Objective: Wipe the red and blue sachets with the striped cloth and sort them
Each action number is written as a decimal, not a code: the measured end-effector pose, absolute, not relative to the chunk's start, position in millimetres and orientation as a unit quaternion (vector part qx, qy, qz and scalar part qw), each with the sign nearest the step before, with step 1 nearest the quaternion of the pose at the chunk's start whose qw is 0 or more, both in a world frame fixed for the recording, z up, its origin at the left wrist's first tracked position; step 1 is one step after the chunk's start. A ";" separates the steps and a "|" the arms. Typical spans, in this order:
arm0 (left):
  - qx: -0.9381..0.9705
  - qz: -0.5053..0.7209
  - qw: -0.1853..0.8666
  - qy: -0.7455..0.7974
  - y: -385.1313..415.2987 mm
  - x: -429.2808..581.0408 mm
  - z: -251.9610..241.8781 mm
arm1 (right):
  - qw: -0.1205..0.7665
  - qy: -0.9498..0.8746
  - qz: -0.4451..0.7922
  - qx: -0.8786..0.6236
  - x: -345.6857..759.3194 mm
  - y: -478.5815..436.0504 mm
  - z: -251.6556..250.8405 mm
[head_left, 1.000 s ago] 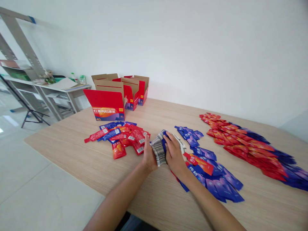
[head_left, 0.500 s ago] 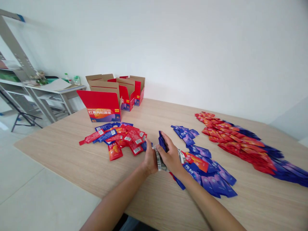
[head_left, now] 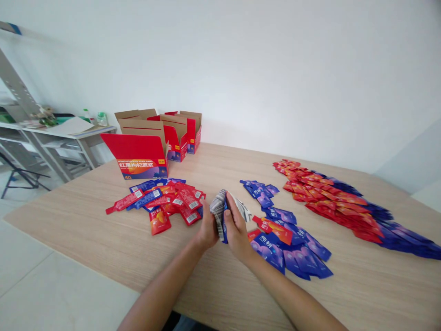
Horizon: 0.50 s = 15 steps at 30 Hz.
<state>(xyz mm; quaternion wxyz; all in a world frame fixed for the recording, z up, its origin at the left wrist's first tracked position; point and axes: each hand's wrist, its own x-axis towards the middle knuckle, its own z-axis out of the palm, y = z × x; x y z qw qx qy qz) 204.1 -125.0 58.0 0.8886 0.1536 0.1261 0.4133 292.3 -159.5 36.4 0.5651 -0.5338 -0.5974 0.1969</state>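
Observation:
Both hands hold a thick stack of sachets (head_left: 220, 209) upright on edge on the wooden table (head_left: 220, 285). My left hand (head_left: 207, 226) presses its left face, fingers closed round it. My right hand (head_left: 236, 225) grips the right side, fingers curled over the top. To the right of my hands lie loose blue sachets (head_left: 292, 250) with a red sachet (head_left: 274, 228) among them. A heap of red and blue sachets (head_left: 165, 202) sits to the left.
Open red cartons (head_left: 144, 154) stand at the far left of the table, more cartons (head_left: 184, 128) behind them. A long row of red and blue sachets (head_left: 344, 202) runs along the right. A grey shelf unit (head_left: 51, 138) stands left by the wall.
The stack has been turned from lying fanned under my right hand to standing on edge between both hands. The view has shifted slightly to the right.

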 end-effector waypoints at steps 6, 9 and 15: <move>0.234 0.391 0.881 0.128 -134.4 215.9 29.7 | 0.603 -0.552 0.143 -0.558 308.3 -150.6 50.5; 0.326 0.380 0.854 0.140 -143.1 219.9 17.9 | 0.608 -0.527 0.103 -0.584 322.6 -141.0 54.8; 0.273 0.353 0.888 0.109 -141.6 220.9 25.0 | 0.546 -0.589 0.095 -0.589 331.3 -133.9 53.5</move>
